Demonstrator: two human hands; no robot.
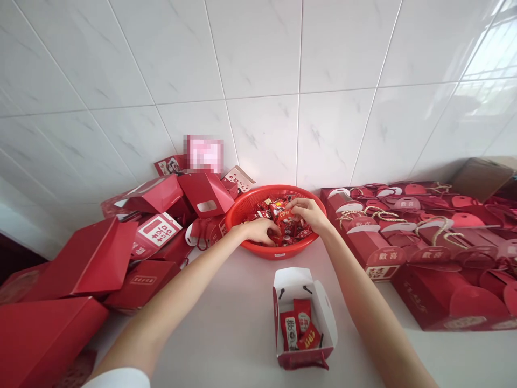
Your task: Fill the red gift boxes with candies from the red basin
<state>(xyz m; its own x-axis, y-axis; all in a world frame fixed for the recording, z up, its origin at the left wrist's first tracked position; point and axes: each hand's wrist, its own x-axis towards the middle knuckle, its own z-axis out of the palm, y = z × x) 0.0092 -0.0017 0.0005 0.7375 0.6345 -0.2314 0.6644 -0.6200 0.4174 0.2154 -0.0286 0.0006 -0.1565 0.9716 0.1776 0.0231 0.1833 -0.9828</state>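
A red plastic basket (278,251) by the wall holds a heap of small wrapped candies (287,229). Both hands reach into it. My left hand (260,230), at the basket's near left, has its fingers curled around a red wrapped candy, partly hidden by the fingers. At the right side of the heap, my right hand (309,211) pinches the edge of a red candy packet (284,211). In front of the basket stands an opened gift box (328,310), white inside and red outside, with several red and white packets (302,315) lying in it.
Folded red gift boxes (84,258) are piled loosely at the left, some leaning on each other. Rows of closed red boxes with rope handles (388,237) stand at the right. A brown carton (482,178) sits behind them, near the white tiled wall (262,129).
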